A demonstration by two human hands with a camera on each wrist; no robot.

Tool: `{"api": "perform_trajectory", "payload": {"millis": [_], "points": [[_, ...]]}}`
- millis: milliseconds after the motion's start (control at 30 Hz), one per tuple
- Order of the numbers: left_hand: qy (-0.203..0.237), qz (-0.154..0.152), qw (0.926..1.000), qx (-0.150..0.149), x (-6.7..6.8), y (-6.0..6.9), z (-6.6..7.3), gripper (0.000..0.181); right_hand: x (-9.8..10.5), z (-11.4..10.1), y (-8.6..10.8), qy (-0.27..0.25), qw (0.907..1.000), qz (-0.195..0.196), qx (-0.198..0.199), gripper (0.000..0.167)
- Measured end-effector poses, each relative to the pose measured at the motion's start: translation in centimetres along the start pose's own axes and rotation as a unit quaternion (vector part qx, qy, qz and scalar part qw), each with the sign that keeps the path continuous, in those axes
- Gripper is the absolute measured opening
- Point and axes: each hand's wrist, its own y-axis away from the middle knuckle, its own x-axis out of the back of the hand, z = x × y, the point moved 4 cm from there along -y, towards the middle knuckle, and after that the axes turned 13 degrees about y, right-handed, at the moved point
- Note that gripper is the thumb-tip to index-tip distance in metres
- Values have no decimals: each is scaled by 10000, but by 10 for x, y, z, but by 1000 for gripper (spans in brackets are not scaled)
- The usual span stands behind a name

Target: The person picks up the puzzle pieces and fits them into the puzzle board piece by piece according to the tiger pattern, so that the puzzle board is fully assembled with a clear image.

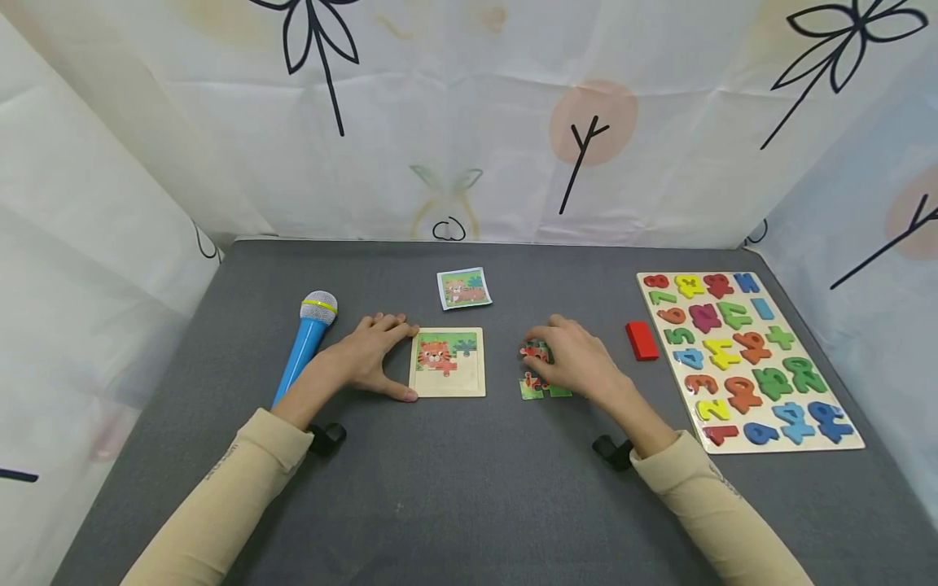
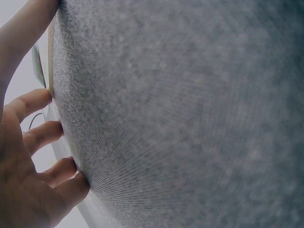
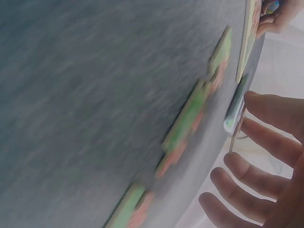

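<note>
A square wooden puzzle board [image 1: 465, 378] lies in the middle of the table, its upper left part filled with pieces showing a cartoon tiger. Spread beside it, my left hand [image 1: 370, 356] touches its left edge with thumb and index finger. My right hand [image 1: 575, 356], to the right of the board, pinches a thin puzzle piece [image 3: 237, 131] between thumb and fingertips, seen edge-on in the right wrist view. Under that hand lie other green and orange puzzle pieces [image 1: 532, 387], partly hidden by it. Behind the board is a small picture card [image 1: 465, 289] with a similar design.
A blue toy microphone [image 1: 302, 350] lies left of the board, partly behind my left forearm. On the right are a red block [image 1: 642, 340] and a large board of colourful numbers [image 1: 692, 325]. Fabric with drawn plants [image 1: 498, 122] hangs behind the grey table [image 1: 454, 496].
</note>
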Motion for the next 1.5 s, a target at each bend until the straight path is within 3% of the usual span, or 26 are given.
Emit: {"api": "perform_trajectory", "payload": {"millis": [733, 1500], "points": [[21, -36, 10000, 29, 0, 1, 0, 106, -11, -72, -35, -1, 9985, -221, 494, 28], [15, -69, 10000, 37, 1, 1, 0, 106, -20, -84, -43, 188, 9985, -302, 409, 28]]}}
